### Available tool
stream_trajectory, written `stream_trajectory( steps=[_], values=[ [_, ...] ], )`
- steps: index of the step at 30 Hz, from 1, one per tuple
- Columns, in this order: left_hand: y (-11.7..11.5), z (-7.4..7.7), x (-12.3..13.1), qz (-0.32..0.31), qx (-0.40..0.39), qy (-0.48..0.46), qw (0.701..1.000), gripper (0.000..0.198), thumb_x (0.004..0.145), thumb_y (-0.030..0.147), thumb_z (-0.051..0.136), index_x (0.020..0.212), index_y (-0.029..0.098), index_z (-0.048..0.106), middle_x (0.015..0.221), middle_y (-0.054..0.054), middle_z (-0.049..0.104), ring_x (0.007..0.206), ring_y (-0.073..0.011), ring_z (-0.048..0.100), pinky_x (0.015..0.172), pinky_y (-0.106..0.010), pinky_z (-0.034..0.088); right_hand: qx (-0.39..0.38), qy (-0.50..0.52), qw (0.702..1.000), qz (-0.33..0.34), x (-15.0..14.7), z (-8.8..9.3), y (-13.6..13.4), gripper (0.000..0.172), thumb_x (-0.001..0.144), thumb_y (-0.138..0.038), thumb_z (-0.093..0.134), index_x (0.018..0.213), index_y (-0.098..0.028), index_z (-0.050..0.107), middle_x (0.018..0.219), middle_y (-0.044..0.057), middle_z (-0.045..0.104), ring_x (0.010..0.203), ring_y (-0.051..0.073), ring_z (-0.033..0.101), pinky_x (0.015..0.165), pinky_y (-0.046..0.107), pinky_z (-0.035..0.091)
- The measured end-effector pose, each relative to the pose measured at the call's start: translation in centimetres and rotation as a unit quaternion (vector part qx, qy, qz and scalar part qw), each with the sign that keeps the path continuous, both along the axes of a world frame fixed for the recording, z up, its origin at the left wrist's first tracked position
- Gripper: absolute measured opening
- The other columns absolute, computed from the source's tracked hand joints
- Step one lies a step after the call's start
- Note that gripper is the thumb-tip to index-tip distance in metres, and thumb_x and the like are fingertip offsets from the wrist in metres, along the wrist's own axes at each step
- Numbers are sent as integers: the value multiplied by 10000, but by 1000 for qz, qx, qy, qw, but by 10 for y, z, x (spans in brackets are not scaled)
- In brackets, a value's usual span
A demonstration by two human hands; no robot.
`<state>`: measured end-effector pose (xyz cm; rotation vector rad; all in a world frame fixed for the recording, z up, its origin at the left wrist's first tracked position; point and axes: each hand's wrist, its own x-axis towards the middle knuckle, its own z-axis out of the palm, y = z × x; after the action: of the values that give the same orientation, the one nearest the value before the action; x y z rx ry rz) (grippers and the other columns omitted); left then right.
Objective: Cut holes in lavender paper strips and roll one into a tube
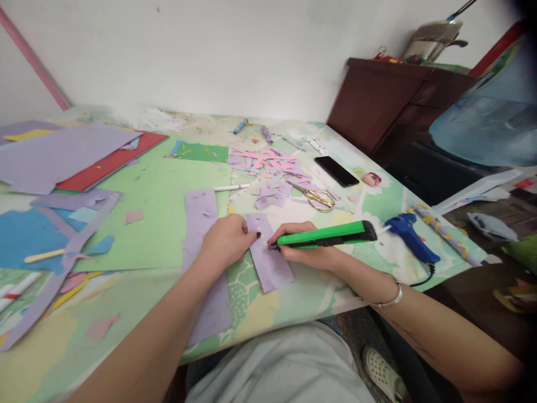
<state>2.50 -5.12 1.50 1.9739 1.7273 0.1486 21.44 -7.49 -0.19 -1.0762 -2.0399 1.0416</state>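
My right hand [302, 246] is closed around a green and black utility knife [331, 234], its front end low over a short purple strip [272, 267] and its rear end pointing right. My left hand [229, 240] has its fingers curled, the thumb pressing on the left edge of that strip and holding it down. Partly under my left hand and forearm lies a longer purple strip [201, 218]. Gold-handled scissors [319, 200] rest beyond my right hand, among purple scraps [272, 194]. The knife's tip is too small to make out clearly.
A blue glue gun [413, 238] and a wrapped stick [444, 232] lie at the right edge. Farther back are a black phone [337, 170], pink cut pieces [264, 161] and a green sheet [201, 152]. Purple sheets [71, 154] overlap a red one [113, 162] at left.
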Motion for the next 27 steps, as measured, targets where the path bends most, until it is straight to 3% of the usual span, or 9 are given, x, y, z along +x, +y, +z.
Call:
stream_trajectory(
  steps=[21, 27],
  values=[
    [-6, 2, -1, 9, 20, 40, 999, 311, 754, 390, 473, 500, 212, 482, 427, -26, 550, 554, -199, 572, 552, -281, 374, 27, -37, 998, -41, 2, -4, -7, 239, 680, -90, 558, 862, -171, 690, 760, 8, 685, 644, 114, 583, 571, 187, 424],
    [-6, 4, -5, 24, -16, -15, 999, 287, 731, 396, 520, 517, 207, 493, 399, -14, 561, 491, -169, 565, 511, -256, 367, 17, -19, 999, -32, 2, -5, -7, 261, 676, -81, 553, 879, -175, 687, 761, 1, 679, 639, 108, 574, 559, 176, 421]
  ],
)
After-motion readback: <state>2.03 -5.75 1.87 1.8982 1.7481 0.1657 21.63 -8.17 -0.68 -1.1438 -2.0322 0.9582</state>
